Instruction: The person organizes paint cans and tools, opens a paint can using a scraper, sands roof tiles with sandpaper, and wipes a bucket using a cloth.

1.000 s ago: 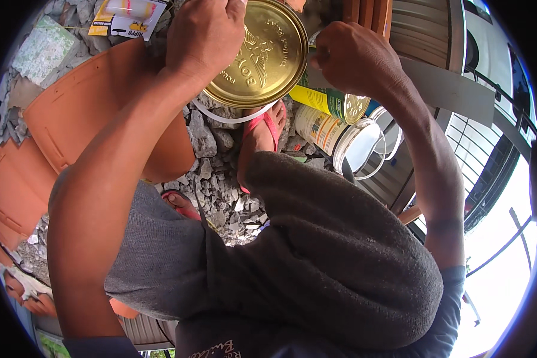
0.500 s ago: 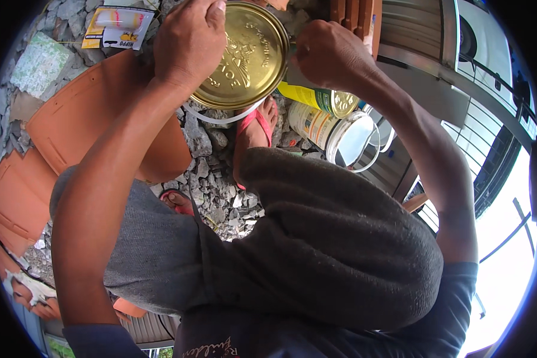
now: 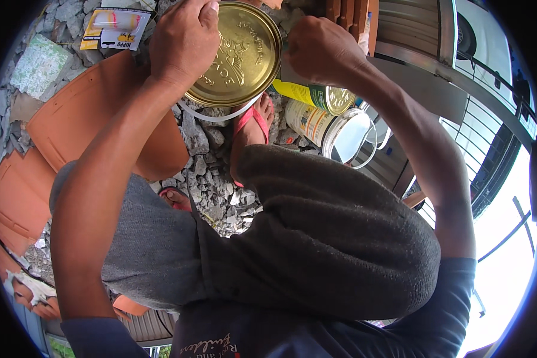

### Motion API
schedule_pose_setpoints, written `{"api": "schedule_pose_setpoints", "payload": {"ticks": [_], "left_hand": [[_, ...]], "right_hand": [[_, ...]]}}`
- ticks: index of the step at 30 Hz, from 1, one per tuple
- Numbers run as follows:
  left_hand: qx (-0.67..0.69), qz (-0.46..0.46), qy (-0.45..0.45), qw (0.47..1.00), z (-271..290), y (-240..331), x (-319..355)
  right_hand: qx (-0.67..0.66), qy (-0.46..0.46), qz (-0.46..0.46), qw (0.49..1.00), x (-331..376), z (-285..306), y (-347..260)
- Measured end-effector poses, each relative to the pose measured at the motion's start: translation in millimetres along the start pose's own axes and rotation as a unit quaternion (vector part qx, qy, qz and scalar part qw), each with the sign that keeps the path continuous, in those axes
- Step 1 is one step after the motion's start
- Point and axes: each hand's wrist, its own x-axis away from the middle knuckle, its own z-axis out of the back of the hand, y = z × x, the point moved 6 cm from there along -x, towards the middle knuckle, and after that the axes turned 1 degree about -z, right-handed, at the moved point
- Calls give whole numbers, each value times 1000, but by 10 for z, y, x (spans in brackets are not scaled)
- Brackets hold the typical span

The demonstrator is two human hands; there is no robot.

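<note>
The person is crouching over a patch of grey rubble (image 3: 212, 179), knees in grey shorts (image 3: 316, 238) filling the lower part of the view, and working on a large paint can with a gold lid (image 3: 235, 56) that is sitting on the stones at the far edge of the rubble, between the two hands.

The left hand (image 3: 185, 39) is pressing down on the left rim of the lid, fingers curled over the edge and thumb lying across the top — a firm hold on the can itself. The right hand (image 3: 319, 48) is closed in a fist just beside the right rim of the lid; what it is gripping is hidden by the knuckles, so I cannot tell what, if anything, is in it. A white wire handle (image 3: 215, 114) is hanging below the near edge of the can.

A foot in a red sandal (image 3: 250, 128) is resting on the stones right under the can. To the right of it a smaller yellow-green can (image 3: 307, 95) is lying tilted, and beside that an open white can (image 3: 334, 134) is lying on its side. Orange roof tiles (image 3: 83, 125) are spreading along the left edge of the rubble, and a packaged paint roller (image 3: 113, 27) is lying near the far left corner.
</note>
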Motion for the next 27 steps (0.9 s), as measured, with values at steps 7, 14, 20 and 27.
{"api": "schedule_pose_setpoints", "payload": {"ticks": [7,14,20,27], "left_hand": [[3,0,10,1000,-14,87,-3],[7,-16,11,1000,6,34,-7],[11,25,-9,1000,16,69,-8],[12,-25,43,999,23,67,-20]], "right_hand": [[-168,13,155,973,-88,-121,261],[-192,-39,196,961,-163,-55,176],[26,-63,55,996,-170,109,-46],[-86,-104,254,958,-358,33,115]]}}
